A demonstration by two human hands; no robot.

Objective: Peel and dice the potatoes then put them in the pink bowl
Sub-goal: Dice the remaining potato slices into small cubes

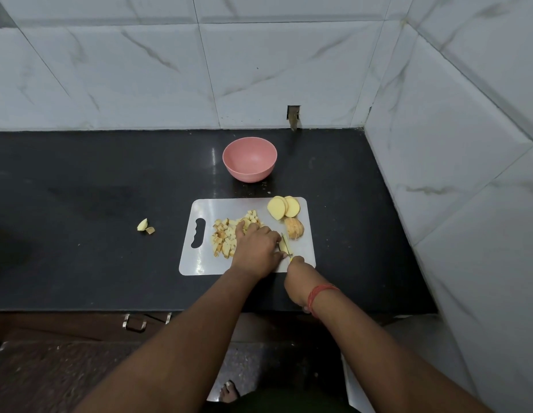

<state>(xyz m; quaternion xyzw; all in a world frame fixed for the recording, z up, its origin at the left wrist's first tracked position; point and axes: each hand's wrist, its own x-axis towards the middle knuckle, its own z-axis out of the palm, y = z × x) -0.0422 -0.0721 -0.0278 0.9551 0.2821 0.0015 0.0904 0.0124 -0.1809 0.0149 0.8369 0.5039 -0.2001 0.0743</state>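
Observation:
A white cutting board [205,263] lies on the black counter. Diced potato pieces [226,238] are heaped on its left half. Round potato slices [283,207] lean at its far right corner, with a sliced skin-on piece [294,228] just in front of them. My left hand [256,245] presses down on a potato slice [284,248] near the board's front right. My right hand [296,278] grips a knife [286,244] whose blade rests on that slice. The pink bowl [249,159] stands empty behind the board.
Two potato scraps [145,226] lie on the counter to the left of the board. Tiled walls close off the back and the right side. A small wall fitting [293,116] sits behind the bowl. Below the counter edge, a drawer handle [134,322] shows.

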